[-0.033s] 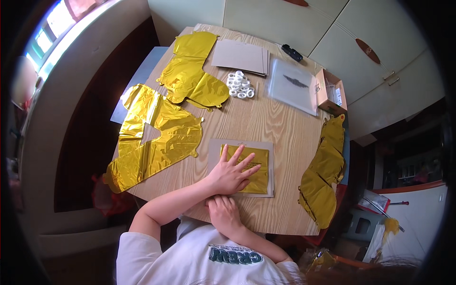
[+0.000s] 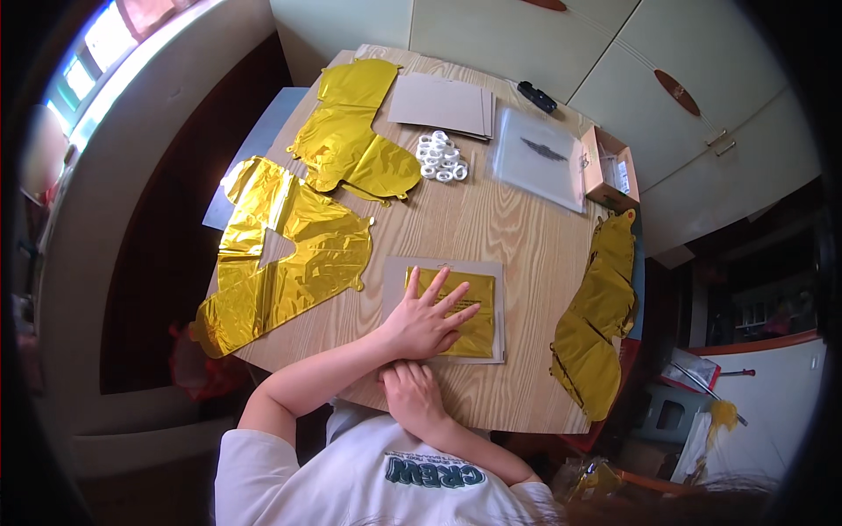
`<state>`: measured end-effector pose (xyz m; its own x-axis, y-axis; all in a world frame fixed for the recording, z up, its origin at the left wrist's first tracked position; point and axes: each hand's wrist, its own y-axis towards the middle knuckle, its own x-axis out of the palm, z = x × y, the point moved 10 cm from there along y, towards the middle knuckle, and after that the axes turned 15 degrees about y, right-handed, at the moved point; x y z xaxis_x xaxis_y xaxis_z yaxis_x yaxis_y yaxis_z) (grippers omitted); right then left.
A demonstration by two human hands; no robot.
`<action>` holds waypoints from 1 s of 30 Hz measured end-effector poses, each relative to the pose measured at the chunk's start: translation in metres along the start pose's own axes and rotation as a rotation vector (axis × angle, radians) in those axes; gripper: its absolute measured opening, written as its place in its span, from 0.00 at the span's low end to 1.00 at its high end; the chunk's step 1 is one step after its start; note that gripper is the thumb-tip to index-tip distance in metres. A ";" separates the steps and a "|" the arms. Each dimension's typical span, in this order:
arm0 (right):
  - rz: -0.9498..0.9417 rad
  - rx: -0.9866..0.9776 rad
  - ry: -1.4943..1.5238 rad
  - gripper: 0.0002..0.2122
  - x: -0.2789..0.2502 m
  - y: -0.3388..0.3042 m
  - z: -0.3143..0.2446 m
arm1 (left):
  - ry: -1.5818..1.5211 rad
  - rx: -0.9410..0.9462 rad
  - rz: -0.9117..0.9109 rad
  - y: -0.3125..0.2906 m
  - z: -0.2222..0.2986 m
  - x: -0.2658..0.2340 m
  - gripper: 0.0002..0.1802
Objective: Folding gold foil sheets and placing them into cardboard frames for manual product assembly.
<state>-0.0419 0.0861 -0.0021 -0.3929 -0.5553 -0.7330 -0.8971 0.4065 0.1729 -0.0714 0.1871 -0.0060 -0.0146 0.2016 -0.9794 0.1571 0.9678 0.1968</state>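
Note:
Under my left hand [image 2: 430,316] lies a clear, flat package [image 2: 478,337] with a grey card and a folded gold foil sheet inside. The hand rests on it palm down, fingers spread, gripping nothing. Just below my left wrist, at the near table edge, is my right hand [image 2: 412,392]; its fingers are curled together, fingertips partly tucked from sight, with no object showing in them. Gold foil balloons lie flat around the table: one at the far left [image 2: 355,131], one at the near left [image 2: 298,254] and one at the right edge [image 2: 596,324].
Toward the back of the wooden table [image 2: 438,228] are a stack of grey cards [image 2: 443,103], a pile of white rings [image 2: 441,158], clear plastic bags [image 2: 537,167], a small open box [image 2: 611,171] and a black object [image 2: 538,96]. Pale cabinets [image 2: 702,114] stand behind.

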 end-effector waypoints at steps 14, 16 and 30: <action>0.026 -0.041 0.045 0.08 0.002 -0.006 0.000 | 0.001 0.007 -0.010 0.002 0.001 -0.001 0.32; 0.016 -0.041 0.056 0.08 0.004 -0.004 0.002 | 0.006 0.010 -0.010 0.003 0.001 0.000 0.32; 0.014 -0.062 -0.046 0.08 -0.001 0.001 0.003 | 0.002 0.011 -0.024 0.001 0.000 0.005 0.34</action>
<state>-0.0419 0.0892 -0.0038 -0.3967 -0.5158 -0.7593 -0.9032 0.3669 0.2226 -0.0712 0.1890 -0.0106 -0.0207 0.1787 -0.9837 0.1676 0.9706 0.1728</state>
